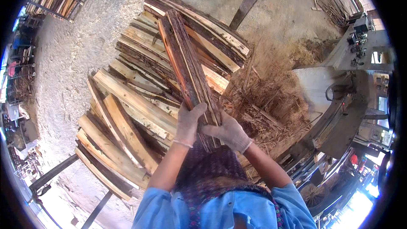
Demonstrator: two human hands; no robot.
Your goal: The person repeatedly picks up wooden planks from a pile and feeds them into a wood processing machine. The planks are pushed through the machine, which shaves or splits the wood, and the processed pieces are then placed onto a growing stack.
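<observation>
My left hand (189,123), in a pale work glove, is wrapped round the near part of a few long bark-edged wood slabs (185,61). On the other side of them, my gloved right hand (229,130) grips the same slabs close to their near end. They point away from me, with dark bark and narrow pale edges showing. Under and beyond them lies a wide stack of sawn boards and slabs (137,104), laid side by side at a slant. The slabs' near end reaches my dark patterned apron (207,167).
To the right of the stack is a heap of bark strips and shavings (271,110). A machine (343,110) stands farther right. Metal bars (252,2) stick out beyond the stack, and others (55,171) at the near left. Another wood stack (55,0) sits far left.
</observation>
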